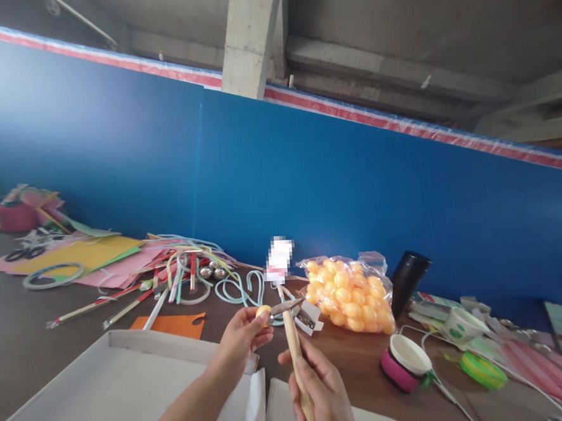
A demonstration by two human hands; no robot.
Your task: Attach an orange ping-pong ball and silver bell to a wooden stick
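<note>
My left hand (244, 340) pinches a small yellow-orange ball (263, 313) between thumb and fingers. In my right hand (320, 386) is the wooden handle of a small hammer (293, 337), held upright. The hammer's dark metal head tapers to a point on the right, and its left end is at the ball; whether they touch I cannot tell. Just behind the hammer stands a small open white box (308, 317) with little metal pieces inside. A clear plastic bag of similar orange balls (348, 295) lies to the right of it.
A shallow white box lid (130, 385) lies at front left. Coloured paper (88, 254), tubes (241, 292) and an orange sheet (174, 326) are behind it. At right are a black cylinder (409, 279), a white-and-magenta cup (407, 361) and green tape (482, 369). A blue partition (356, 187) stands behind.
</note>
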